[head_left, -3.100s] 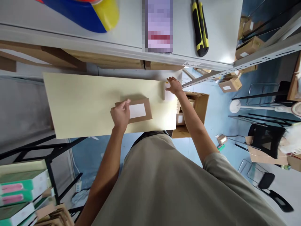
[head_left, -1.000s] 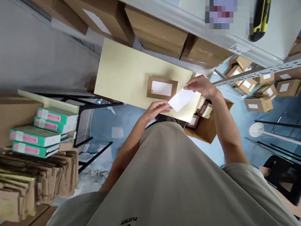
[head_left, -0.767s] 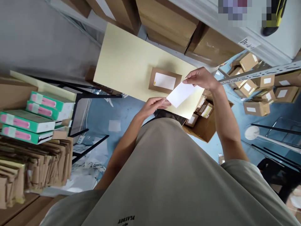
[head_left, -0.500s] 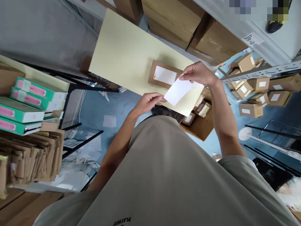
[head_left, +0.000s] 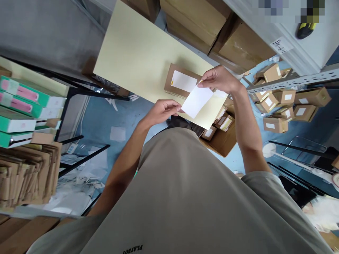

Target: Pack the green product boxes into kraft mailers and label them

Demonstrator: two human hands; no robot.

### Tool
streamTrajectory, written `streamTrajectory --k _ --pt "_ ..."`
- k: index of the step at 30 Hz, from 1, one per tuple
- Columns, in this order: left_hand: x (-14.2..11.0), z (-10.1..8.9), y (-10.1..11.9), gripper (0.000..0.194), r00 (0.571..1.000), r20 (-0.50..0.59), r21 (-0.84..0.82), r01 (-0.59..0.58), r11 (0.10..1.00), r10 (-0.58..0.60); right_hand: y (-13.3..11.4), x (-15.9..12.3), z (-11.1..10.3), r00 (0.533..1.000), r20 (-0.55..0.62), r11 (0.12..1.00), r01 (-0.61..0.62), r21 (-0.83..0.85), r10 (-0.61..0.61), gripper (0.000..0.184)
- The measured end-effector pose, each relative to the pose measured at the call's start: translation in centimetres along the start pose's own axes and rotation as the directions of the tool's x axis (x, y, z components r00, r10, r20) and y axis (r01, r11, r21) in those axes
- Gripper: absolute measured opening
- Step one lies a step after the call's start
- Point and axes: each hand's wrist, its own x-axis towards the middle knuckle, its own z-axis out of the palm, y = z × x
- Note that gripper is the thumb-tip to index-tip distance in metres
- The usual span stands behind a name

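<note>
A white label [head_left: 195, 102] hangs between my two hands, above the near edge of a pale yellow board [head_left: 135, 53]. My right hand [head_left: 218, 79] pinches its upper corner between thumb and fingers. At the opposite lower-left corner, my left hand [head_left: 165, 110] has its thumb and fingertips closed on the edge. Just behind the label, a small brown cardboard box [head_left: 167, 80] rests on the board with a white label on its top. The raised label hides that box's right end. Another white piece [head_left: 221, 94] lies on the board's right end, partly behind my right hand.
A large open carton [head_left: 229, 139] with small boxes in it stands below the board's right end. Big cartons [head_left: 196, 21] line the back. A utility knife [head_left: 304, 31] lies on the upper shelf. Green-and-white boxes [head_left: 18, 123] and flattened cardboard [head_left: 29, 173] are stacked at left.
My right hand has gone from the board's right end to holding up a label, and my left hand has left the box for the label's other corner. The view has turned and shifted.
</note>
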Motion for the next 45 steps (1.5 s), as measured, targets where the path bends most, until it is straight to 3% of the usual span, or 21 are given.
streamTrajectory --k 12,16,19,24,28,32,38,45 --pt "0.9 0.1 0.0 0.042 0.997 0.066 -0.052 -0.024 0.998 0.027 1.3 0.9 -0.4 1.000 0.000 1.000 0.008 0.000 -0.008 0.035" --pt "1.1 0.3 -0.1 0.043 0.998 0.032 -0.073 -0.056 0.996 0.059 1.7 1.3 3.0 0.985 -0.162 0.992 0.038 -0.122 -0.057 0.035" --pt "1.2 0.3 -0.4 0.045 0.997 -0.017 -0.069 -0.078 0.995 0.077 1.3 -0.4 6.7 0.946 -0.292 0.974 0.082 -0.212 -0.143 0.032" --pt "1.3 -0.1 -1.2 0.040 0.992 -0.058 0.006 -0.116 0.993 0.116 -0.4 -5.4 12.2 0.934 -0.326 0.989 0.124 -0.079 -0.143 0.034" --pt "1.4 -0.4 -1.6 0.032 0.989 -0.037 0.102 -0.136 0.985 0.141 -0.9 -6.5 14.5 0.916 -0.394 0.997 0.072 -0.006 -0.069 0.028" --pt "1.8 -0.9 -1.7 0.032 0.991 -0.007 0.124 -0.135 0.983 0.137 -0.4 -5.2 14.5 0.907 -0.420 1.000 -0.001 -0.013 -0.004 0.023" --pt "2.9 -2.6 -1.0 0.033 0.996 -0.007 0.185 -0.082 0.979 0.085 -0.1 -3.2 14.3 0.936 -0.351 0.999 -0.018 0.033 0.028 0.022" --pt "4.6 -5.4 -0.9 0.018 1.000 -0.001 0.255 -0.023 0.967 0.024 1.0 -0.8 14.2 0.893 -0.447 0.996 -0.024 0.084 0.059 0.017"
